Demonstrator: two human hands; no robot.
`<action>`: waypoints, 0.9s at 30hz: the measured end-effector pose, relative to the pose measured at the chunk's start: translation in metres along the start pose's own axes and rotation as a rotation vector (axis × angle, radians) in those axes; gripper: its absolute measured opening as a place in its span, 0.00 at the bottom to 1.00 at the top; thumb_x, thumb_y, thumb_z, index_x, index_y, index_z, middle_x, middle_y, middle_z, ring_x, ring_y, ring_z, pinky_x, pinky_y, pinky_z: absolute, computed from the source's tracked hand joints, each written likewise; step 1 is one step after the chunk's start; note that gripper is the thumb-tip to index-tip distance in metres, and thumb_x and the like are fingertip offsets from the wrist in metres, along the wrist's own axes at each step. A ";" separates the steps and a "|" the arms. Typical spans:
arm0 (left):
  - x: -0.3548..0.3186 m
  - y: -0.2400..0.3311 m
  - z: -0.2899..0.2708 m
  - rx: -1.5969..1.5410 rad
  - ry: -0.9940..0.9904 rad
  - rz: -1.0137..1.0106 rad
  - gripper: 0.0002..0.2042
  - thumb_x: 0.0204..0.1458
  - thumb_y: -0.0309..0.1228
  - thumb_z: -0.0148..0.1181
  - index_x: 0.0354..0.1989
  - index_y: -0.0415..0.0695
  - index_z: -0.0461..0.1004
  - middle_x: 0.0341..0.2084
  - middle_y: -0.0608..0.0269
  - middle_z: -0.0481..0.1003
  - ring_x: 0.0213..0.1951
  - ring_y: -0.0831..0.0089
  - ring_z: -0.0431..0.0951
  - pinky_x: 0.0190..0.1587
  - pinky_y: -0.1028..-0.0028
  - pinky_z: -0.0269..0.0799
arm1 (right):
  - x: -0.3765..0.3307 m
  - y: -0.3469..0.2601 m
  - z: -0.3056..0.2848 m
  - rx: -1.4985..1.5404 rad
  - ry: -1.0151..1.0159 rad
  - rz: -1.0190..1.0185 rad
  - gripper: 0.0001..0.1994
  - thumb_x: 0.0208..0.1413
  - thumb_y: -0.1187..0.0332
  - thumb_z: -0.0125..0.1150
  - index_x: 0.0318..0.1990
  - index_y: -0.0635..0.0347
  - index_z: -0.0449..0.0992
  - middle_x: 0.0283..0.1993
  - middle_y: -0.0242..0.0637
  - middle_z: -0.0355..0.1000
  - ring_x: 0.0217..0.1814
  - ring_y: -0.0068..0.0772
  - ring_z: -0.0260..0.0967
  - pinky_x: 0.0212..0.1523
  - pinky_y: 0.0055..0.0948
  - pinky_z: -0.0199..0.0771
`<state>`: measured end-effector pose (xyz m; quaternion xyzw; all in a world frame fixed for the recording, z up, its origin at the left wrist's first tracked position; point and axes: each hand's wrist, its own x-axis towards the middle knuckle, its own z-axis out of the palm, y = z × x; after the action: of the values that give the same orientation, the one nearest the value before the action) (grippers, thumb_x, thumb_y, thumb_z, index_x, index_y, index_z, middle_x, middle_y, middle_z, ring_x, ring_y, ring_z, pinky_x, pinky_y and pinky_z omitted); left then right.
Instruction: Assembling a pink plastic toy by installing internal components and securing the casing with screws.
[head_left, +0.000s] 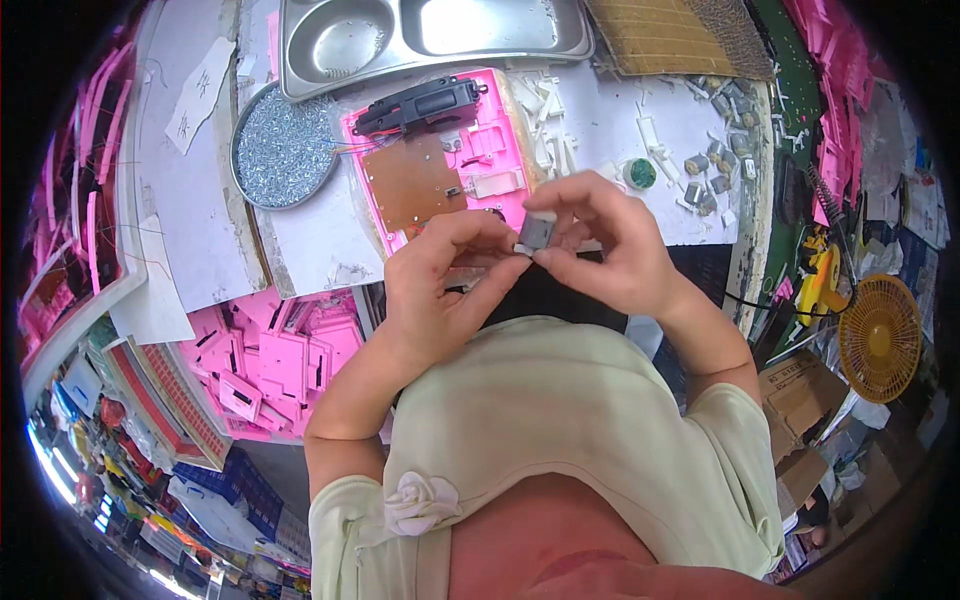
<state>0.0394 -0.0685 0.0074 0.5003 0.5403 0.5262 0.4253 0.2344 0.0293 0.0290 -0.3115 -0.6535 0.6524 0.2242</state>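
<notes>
Item: small grey part (535, 233), blocky, held between both my hands just in front of the pink housing (500, 160), at its near edge.

Left hand (445, 285): forearm comes up from my left sleeve, wrist bent inward. Thumb and forefinger are pinched on the left side of the grey part; the other fingers curl loosely beneath. Small red marks show on the back of this hand.

Right hand (605, 245): forearm comes in from the right, wrist raised. Forefinger arches over the top of the grey part, thumb presses from below, so the fingers are clamped on it from the right. Remaining fingers are folded together behind.

On the pink housing: a brown circuit board (410, 182) lies on its left half; a black elongated module (420, 105) sits across its far edge, with thin coloured wires running from it to the board.

Left of the housing: a round tin of small silver screws (283, 150).

Beyond the housing: a steel compartment tray (430, 35).

Right of the housing: scattered white plastic bits (545, 110), a green round piece (640, 174), and a cluster of small grey motors (705, 180).

Nearer than the housing and to its left: a bin of pink plastic covers (270, 365).

Obstruction: my hands cover the near right corner of the housing; my pale green top (560, 420) hides what lies below them.
</notes>
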 end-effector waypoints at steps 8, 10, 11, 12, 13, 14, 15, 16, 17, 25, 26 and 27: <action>0.014 -0.002 -0.009 0.400 -0.028 0.495 0.14 0.47 0.17 0.71 0.43 0.40 0.77 0.33 0.55 0.82 0.33 0.59 0.84 0.34 0.68 0.80 | 0.015 -0.015 -0.006 -0.201 -0.049 0.037 0.23 0.51 0.74 0.75 0.54 0.63 0.75 0.25 0.26 0.68 0.25 0.15 0.65 0.30 0.18 0.69; 0.014 -0.004 -0.011 0.323 0.010 0.505 0.13 0.47 0.17 0.71 0.41 0.39 0.77 0.33 0.55 0.83 0.33 0.60 0.84 0.34 0.68 0.80 | 0.018 -0.022 -0.006 -0.277 -0.074 -0.013 0.20 0.49 0.74 0.75 0.50 0.62 0.78 0.25 0.27 0.71 0.23 0.17 0.67 0.27 0.18 0.68; 0.015 -0.002 -0.012 0.301 0.002 0.467 0.13 0.47 0.16 0.71 0.40 0.39 0.77 0.34 0.54 0.83 0.33 0.60 0.84 0.34 0.68 0.80 | 0.020 -0.020 -0.005 -0.299 -0.062 -0.133 0.19 0.49 0.75 0.75 0.49 0.62 0.78 0.26 0.28 0.72 0.24 0.18 0.68 0.26 0.20 0.68; 0.014 0.001 -0.014 0.276 -0.007 0.428 0.13 0.47 0.16 0.71 0.40 0.39 0.77 0.34 0.54 0.83 0.33 0.60 0.84 0.34 0.68 0.80 | 0.020 -0.015 -0.005 -0.322 -0.047 -0.251 0.18 0.48 0.75 0.75 0.48 0.62 0.79 0.27 0.29 0.74 0.24 0.20 0.69 0.26 0.21 0.69; 0.014 0.003 -0.015 0.251 -0.015 0.390 0.12 0.47 0.16 0.71 0.39 0.39 0.77 0.34 0.53 0.83 0.33 0.60 0.84 0.34 0.68 0.80 | 0.020 -0.012 -0.005 -0.344 -0.031 -0.369 0.18 0.48 0.76 0.75 0.47 0.61 0.79 0.28 0.30 0.76 0.24 0.21 0.70 0.25 0.22 0.70; 0.014 0.004 -0.016 0.247 -0.017 0.374 0.13 0.47 0.16 0.71 0.39 0.39 0.76 0.34 0.53 0.83 0.33 0.60 0.84 0.34 0.68 0.80 | 0.021 -0.010 -0.005 -0.337 -0.038 -0.390 0.16 0.46 0.76 0.77 0.44 0.60 0.80 0.32 0.32 0.79 0.26 0.27 0.73 0.25 0.25 0.72; 0.014 0.005 -0.017 0.241 -0.020 0.357 0.13 0.47 0.16 0.71 0.39 0.39 0.76 0.34 0.52 0.83 0.33 0.59 0.84 0.35 0.68 0.80 | 0.022 -0.008 -0.004 -0.339 -0.037 -0.432 0.16 0.45 0.75 0.77 0.43 0.60 0.80 0.33 0.33 0.79 0.26 0.28 0.73 0.26 0.26 0.73; 0.014 0.005 -0.018 0.234 -0.024 0.341 0.13 0.47 0.16 0.71 0.39 0.39 0.76 0.34 0.52 0.83 0.33 0.59 0.85 0.35 0.68 0.80 | 0.023 -0.006 -0.004 -0.341 -0.036 -0.474 0.16 0.45 0.75 0.77 0.43 0.59 0.80 0.33 0.33 0.79 0.27 0.30 0.74 0.26 0.27 0.73; 0.014 0.003 -0.019 0.224 -0.024 0.343 0.13 0.47 0.16 0.71 0.39 0.39 0.76 0.34 0.51 0.83 0.34 0.59 0.84 0.35 0.68 0.80 | 0.024 -0.005 -0.004 -0.343 -0.034 -0.516 0.16 0.44 0.75 0.78 0.42 0.59 0.80 0.33 0.33 0.79 0.28 0.32 0.75 0.27 0.28 0.74; 0.011 -0.005 -0.017 0.297 -0.009 0.413 0.13 0.48 0.15 0.69 0.40 0.38 0.74 0.46 0.48 0.74 0.41 0.60 0.79 0.41 0.68 0.79 | 0.023 -0.005 -0.009 -0.500 -0.146 -0.635 0.21 0.44 0.74 0.75 0.47 0.56 0.75 0.39 0.37 0.76 0.39 0.42 0.77 0.36 0.37 0.79; 0.010 -0.006 -0.017 0.309 -0.019 0.394 0.11 0.50 0.16 0.68 0.39 0.38 0.74 0.47 0.48 0.72 0.42 0.61 0.79 0.43 0.68 0.79 | 0.022 -0.003 -0.009 -0.520 -0.142 -0.642 0.22 0.43 0.75 0.75 0.47 0.56 0.75 0.40 0.37 0.76 0.39 0.43 0.77 0.36 0.38 0.79; 0.010 -0.006 -0.017 0.321 -0.029 0.375 0.09 0.51 0.18 0.68 0.38 0.37 0.74 0.48 0.49 0.71 0.44 0.61 0.78 0.45 0.68 0.78 | 0.021 -0.002 -0.010 -0.524 -0.132 -0.646 0.22 0.44 0.76 0.75 0.48 0.56 0.75 0.41 0.38 0.77 0.39 0.42 0.77 0.35 0.37 0.79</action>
<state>0.0209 -0.0611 0.0033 0.6604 0.5084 0.4962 0.2432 0.2266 0.0511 0.0290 -0.0945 -0.8745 0.3786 0.2882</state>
